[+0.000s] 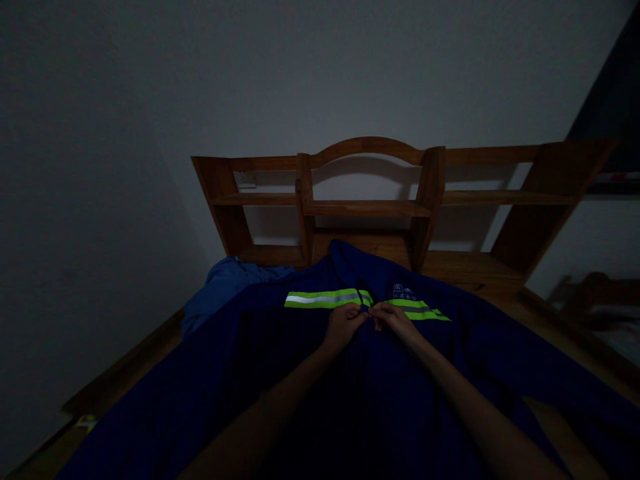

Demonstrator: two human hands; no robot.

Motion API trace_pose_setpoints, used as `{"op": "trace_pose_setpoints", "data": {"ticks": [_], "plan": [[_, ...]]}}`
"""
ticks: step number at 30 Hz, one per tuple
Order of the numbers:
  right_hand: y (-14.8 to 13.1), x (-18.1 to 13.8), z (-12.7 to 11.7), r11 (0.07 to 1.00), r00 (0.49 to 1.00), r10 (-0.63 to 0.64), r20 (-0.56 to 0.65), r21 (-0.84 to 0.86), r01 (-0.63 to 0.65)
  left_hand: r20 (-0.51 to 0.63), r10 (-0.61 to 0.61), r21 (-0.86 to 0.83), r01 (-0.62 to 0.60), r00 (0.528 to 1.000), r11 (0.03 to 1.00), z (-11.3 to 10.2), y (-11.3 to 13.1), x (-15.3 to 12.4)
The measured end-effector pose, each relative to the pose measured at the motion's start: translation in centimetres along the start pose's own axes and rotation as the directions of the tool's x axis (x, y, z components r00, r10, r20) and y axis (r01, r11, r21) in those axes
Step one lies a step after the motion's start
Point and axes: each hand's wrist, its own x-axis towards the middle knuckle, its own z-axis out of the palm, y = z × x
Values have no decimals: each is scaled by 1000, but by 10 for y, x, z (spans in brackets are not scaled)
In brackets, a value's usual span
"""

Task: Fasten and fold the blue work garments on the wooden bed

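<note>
Blue jacket (310, 380) spread below the headboard (367, 208).
Its front is pinched in closed grips by left hand (344, 325) and right hand (396, 319).

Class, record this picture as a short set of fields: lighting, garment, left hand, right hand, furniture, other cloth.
lighting: dim
garment: dark blue jacket with yellow-green reflective stripes, spread out front up
left hand: fingers curled on the jacket's front opening, just below the stripes
right hand: pinching the same opening, close beside the left
furniture: wooden shelf headboard behind the jacket
other cloth: lighter blue cloth bunched at the far left
</note>
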Motion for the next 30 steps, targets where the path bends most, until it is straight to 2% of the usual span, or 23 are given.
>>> {"op": "trace_pose_setpoints", "data": {"ticks": [5,11,17,19,22,26,28,30], "plan": [[1,1,0,1000,1000,-6,-1,-11,6,21,10,-2,-10,1000,1000,1,3,0],[1,0,0,1000,1000,-10,0,-11,10,-22,-14,29,14,1000,999,2,5,0],[-1,-2,1,1000,1000,-15,-4,-8,15,22,-14,74,13,1000,997,-1,10,-3],[0,-1,2,1000,1000,-13,-10,-5,13,30,-61,76,58,998,995,-1,11,-4],[3,1,1,1000,1000,-10,-10,5,10,91,-149,54,144,985,988,0,10,-5],[5,3,-5,1000,1000,12,10,26,-12,213,-153,25,152,965,988,-1,16,-3],[4,3,-10,998,999,33,26,45,-35,329,-184,15,190,926,982,-5,28,-7],[3,4,-15,996,998,49,36,69,-51,417,-207,88,187,885,978,-10,45,-20]]}}
